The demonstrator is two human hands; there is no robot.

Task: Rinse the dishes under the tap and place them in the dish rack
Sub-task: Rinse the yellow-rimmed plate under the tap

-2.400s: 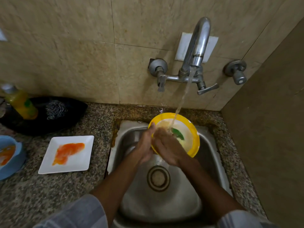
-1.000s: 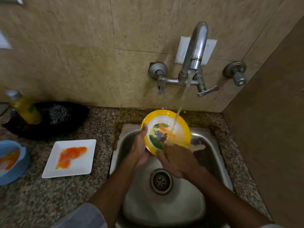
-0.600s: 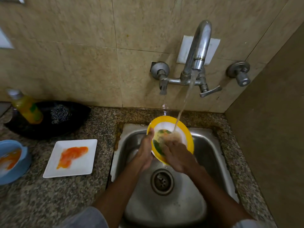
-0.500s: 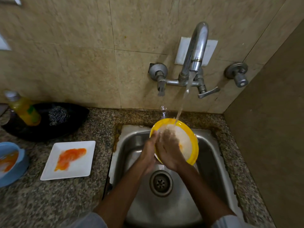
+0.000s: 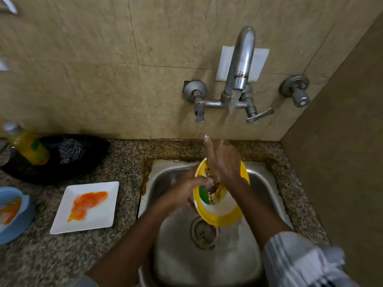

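A yellow-rimmed plate (image 5: 223,216) with a picture in its middle is tilted over the steel sink (image 5: 267,177). My left hand (image 5: 186,189) grips its left rim. Water runs from the wall tap (image 5: 240,65) onto my right hand (image 5: 222,160), which lies flat with straight fingers across the plate's upper part and covers much of its face. A white square plate (image 5: 97,216) smeared with orange sauce lies on the counter left of the sink. At the far left edge sits a blue bowl (image 5: 24,216), also stained orange.
A granite counter (image 5: 51,255) surrounds the sink. On it at the back left are a black tray (image 5: 91,158) holding a steel scrubber (image 5: 70,150) and a yellow bottle (image 5: 27,146). A wall (image 5: 342,162) closes in the right side. No dish rack is in view.
My right hand has slid up the plate's face toward the tap with fingers stretched out. The plate sits lower and nearer the drain, its lower rim now exposed.
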